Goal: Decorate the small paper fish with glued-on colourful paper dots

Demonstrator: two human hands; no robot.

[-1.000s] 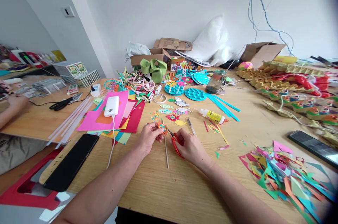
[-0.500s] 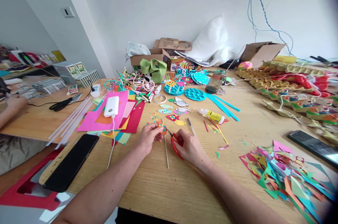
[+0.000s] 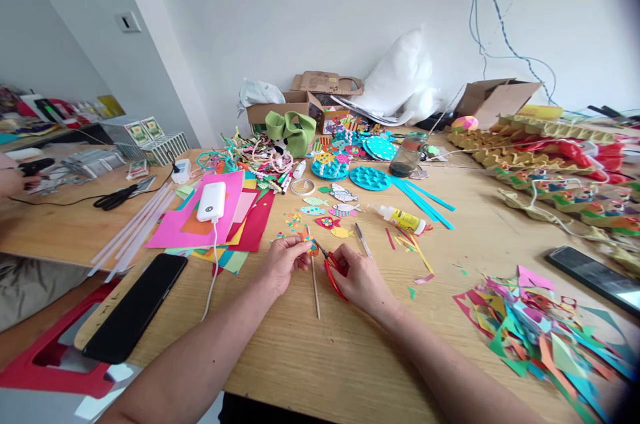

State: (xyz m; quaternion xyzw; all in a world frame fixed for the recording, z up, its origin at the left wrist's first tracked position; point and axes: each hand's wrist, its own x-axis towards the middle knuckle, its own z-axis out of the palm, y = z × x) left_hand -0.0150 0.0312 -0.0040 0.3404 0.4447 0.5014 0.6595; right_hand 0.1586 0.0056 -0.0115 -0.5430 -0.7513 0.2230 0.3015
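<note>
Pinched in my left hand (image 3: 287,263) is a small orange paper cutout (image 3: 313,247) with blue dots. My right hand (image 3: 357,274) grips red-handled scissors (image 3: 334,274), their blades touching or right beside the cutout's edge. Under the hands a thin wooden stick (image 3: 315,294) lies on the table. Several paper fish lie just beyond, among them a red fish (image 3: 327,223), a yellow fish (image 3: 342,233) and a striped fish (image 3: 344,210). Tiny colored paper bits (image 3: 293,219) are scattered to their left. A pen (image 3: 364,241) rests beside my right hand.
A glue bottle (image 3: 403,219) lies beyond the pen. Paper scraps (image 3: 545,331) heap at right near a phone (image 3: 597,281). At left are another phone (image 3: 136,307), a white power bank (image 3: 211,201) and colored sheets (image 3: 170,227). A glass jar (image 3: 409,156) stands behind; a co-worker's hand (image 3: 10,181) is far left.
The orange cutout has turned slightly in my left fingers, toward the scissors. My right hand has barely moved. At far left, the co-worker's hand has shifted back, with black-handled scissors now showing.
</note>
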